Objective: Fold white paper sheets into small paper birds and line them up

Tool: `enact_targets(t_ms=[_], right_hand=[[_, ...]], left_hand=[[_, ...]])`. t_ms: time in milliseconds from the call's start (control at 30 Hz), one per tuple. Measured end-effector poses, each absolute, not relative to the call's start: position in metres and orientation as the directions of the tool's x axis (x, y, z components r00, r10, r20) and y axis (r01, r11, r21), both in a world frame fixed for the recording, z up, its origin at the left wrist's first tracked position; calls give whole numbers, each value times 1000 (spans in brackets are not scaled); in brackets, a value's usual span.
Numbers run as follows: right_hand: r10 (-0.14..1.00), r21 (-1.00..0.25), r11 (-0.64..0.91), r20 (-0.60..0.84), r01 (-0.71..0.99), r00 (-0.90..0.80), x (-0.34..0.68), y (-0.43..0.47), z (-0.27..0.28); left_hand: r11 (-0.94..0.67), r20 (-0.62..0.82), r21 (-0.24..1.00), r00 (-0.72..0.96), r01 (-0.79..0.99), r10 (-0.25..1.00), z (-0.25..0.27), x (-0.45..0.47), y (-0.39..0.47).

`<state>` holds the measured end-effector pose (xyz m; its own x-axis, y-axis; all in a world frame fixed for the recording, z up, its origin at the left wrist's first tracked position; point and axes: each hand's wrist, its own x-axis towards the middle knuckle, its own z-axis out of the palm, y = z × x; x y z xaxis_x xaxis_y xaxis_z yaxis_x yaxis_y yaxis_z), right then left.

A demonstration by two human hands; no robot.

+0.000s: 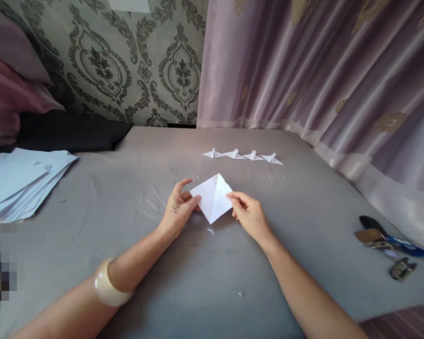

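Note:
Between my two hands is a small white square of paper point(212, 200), turned corner-up, with a crease running down its middle from top to bottom. My left hand point(179, 205) pinches its left corner between thumb and a finger, the index finger lifted away. At the right corner, my right hand point(249, 212) grips the sheet with thumb and fingertips. A thin curled paper scrap point(211, 231) lies just below the square's lower corner. Beyond the hands, several folded white paper birds point(235, 154) stand in a row on the grey sheet point(155, 160).
A stack of white papers point(24, 181) rests at the left, beside a black cloth point(74, 132). Keys point(379, 244) and other small items lie at the right. A tiny scrap point(240, 294) is near the front. Purple curtains point(268, 61) hang behind.

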<state>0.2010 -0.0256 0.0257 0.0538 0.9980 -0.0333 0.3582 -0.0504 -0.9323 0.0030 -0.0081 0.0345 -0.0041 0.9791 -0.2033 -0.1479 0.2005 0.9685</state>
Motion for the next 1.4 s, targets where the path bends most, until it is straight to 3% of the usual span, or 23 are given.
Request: enact_targets(t_ms=[100, 300, 800, 933, 1100, 1400], right_hand=[[998, -887, -61, -53, 457, 30, 203, -26, 24], [995, -785, 95, 82, 612, -50, 202, -29, 25], [982, -699, 183, 167, 692, -92, 205, -27, 21], [976, -660, 204, 191, 723, -101, 205, -27, 20], [950, -520, 271, 278, 810, -139, 205, -30, 18], [942, -419, 282, 291, 863, -166, 207, -30, 17]], left_hand=[[157, -156, 984, 19, -79, 988, 32, 2, -8], [240, -239, 971, -22, 15, 971, 37, 2, -8], [196, -197, 971, -7, 136, 980, 37, 2, -8], [104, -117, 951, 28, 291, 993, 31, -1, -7], [-83, 48, 909, 96, 408, 994, 28, -3, -8], [-211, 139, 817, 172, 537, 975, 23, -5, -8]])
